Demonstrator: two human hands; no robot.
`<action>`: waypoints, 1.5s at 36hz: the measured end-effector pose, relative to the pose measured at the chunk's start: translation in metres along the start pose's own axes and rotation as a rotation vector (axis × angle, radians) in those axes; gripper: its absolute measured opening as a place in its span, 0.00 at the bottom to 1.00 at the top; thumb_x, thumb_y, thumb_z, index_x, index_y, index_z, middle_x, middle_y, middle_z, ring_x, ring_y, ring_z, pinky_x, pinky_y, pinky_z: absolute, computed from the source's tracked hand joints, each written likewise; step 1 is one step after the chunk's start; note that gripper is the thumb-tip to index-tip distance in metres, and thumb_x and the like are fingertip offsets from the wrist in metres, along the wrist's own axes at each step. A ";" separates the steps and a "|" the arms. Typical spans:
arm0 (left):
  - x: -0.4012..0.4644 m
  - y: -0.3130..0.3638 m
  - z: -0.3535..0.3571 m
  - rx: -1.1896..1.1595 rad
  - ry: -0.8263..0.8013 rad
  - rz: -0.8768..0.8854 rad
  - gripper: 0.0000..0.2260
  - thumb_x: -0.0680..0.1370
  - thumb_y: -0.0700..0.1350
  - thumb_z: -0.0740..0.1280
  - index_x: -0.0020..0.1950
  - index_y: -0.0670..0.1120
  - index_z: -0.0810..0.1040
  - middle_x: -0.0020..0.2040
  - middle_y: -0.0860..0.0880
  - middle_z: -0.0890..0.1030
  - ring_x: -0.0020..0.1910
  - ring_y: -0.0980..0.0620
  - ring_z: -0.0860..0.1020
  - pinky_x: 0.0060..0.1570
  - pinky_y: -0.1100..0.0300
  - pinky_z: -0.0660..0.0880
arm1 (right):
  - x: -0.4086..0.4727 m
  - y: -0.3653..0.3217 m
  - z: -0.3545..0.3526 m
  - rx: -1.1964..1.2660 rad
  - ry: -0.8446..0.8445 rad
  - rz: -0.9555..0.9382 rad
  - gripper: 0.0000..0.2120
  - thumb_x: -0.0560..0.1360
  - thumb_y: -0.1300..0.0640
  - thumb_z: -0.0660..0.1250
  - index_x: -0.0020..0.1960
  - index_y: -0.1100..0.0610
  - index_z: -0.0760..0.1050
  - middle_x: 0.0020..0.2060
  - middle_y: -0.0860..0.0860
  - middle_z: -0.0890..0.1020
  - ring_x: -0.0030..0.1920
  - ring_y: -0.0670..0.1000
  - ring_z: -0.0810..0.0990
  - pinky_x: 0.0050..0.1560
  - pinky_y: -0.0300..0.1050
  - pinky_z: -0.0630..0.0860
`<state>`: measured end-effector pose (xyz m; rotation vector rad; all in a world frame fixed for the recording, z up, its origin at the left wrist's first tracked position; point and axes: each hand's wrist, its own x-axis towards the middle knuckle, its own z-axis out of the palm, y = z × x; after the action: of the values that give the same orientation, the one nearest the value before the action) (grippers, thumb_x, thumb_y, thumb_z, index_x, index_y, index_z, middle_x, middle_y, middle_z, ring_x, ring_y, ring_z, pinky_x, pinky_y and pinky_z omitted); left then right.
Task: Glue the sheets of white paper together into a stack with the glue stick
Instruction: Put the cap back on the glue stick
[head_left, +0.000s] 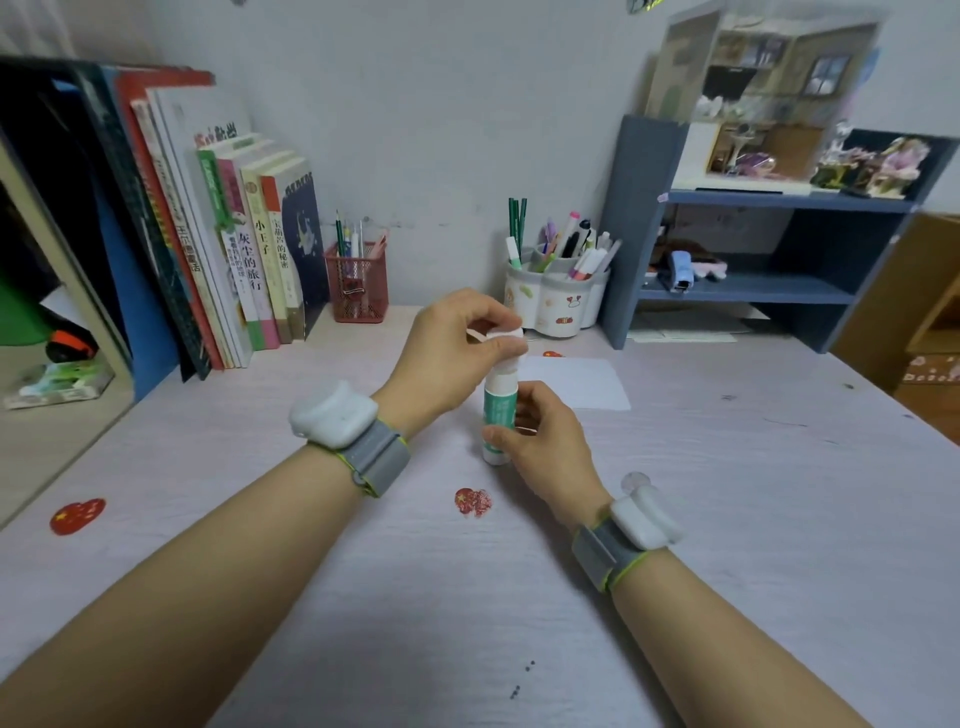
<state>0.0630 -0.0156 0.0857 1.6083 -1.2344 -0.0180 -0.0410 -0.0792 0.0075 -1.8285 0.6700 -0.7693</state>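
Observation:
A green and white glue stick (500, 408) stands upright above the middle of the desk. My right hand (543, 447) grips its lower body from the right. My left hand (457, 351) pinches its white cap (506, 338) at the top end. Just behind my hands, white paper (576, 382) lies flat on the desk; I cannot tell how many sheets it holds.
A row of books (239, 249) leans at the back left, beside a red mesh pen holder (358, 283). A white pen pot (558, 296) and a blue shelf unit (753, 244) stand at the back right. Red stickers (472, 501) mark the pale desk (727, 519).

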 end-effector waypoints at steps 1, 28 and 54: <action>-0.001 0.000 0.000 0.008 -0.004 -0.002 0.08 0.70 0.39 0.73 0.48 0.43 0.82 0.42 0.54 0.77 0.43 0.55 0.76 0.44 0.68 0.73 | 0.000 0.000 0.000 -0.007 0.000 -0.001 0.15 0.70 0.62 0.71 0.55 0.54 0.73 0.47 0.48 0.80 0.48 0.48 0.78 0.51 0.41 0.75; -0.010 -0.010 0.002 0.027 -0.104 -0.012 0.06 0.71 0.38 0.72 0.47 0.45 0.81 0.43 0.58 0.76 0.43 0.60 0.75 0.44 0.70 0.73 | 0.001 0.000 0.000 0.006 -0.030 -0.006 0.14 0.69 0.63 0.72 0.53 0.54 0.73 0.48 0.51 0.80 0.50 0.51 0.78 0.52 0.44 0.75; -0.019 -0.027 0.009 -0.232 -0.082 -0.073 0.23 0.69 0.35 0.73 0.58 0.52 0.70 0.44 0.54 0.78 0.41 0.54 0.76 0.49 0.64 0.74 | 0.033 -0.040 -0.007 0.414 -0.197 0.262 0.22 0.73 0.59 0.64 0.66 0.62 0.71 0.60 0.59 0.79 0.56 0.51 0.78 0.32 0.26 0.72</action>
<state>0.0677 -0.0109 0.0519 1.4608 -1.1891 -0.2666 -0.0214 -0.0942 0.0533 -1.3843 0.5591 -0.5012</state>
